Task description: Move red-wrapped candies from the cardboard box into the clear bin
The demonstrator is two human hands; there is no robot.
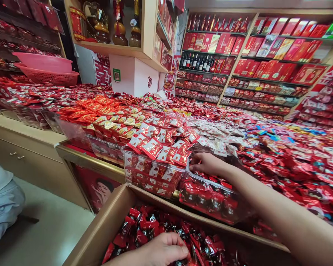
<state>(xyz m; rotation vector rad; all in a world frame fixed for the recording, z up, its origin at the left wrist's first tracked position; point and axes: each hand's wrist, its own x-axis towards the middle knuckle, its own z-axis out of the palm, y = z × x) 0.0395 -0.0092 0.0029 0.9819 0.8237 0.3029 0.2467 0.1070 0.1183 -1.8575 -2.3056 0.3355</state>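
Note:
In the head view, my left hand [169, 248] is down in an open cardboard box [111, 218], its fingers curled among red and dark wrapped candies [144, 226]. Whatever lies inside those fingers is hidden. My right hand [207, 163] reaches across to the left corner of a clear plastic bin [208, 197] behind the box. Its fingers are bent down at the rim, and their tips are partly hidden. More red wrapped pieces fill this bin. Left of it stands another clear bin [152, 177], heaped with red and white packets [155, 147].
Piles of wrapped sweets [280, 155] cover the wide display behind. Pink baskets [47, 68] sit at the back left, and shelves [249, 62] of bottles and red boxes line the wall. A seated person's clothing [2, 203] shows at the left edge, beside the cabinet [24, 155].

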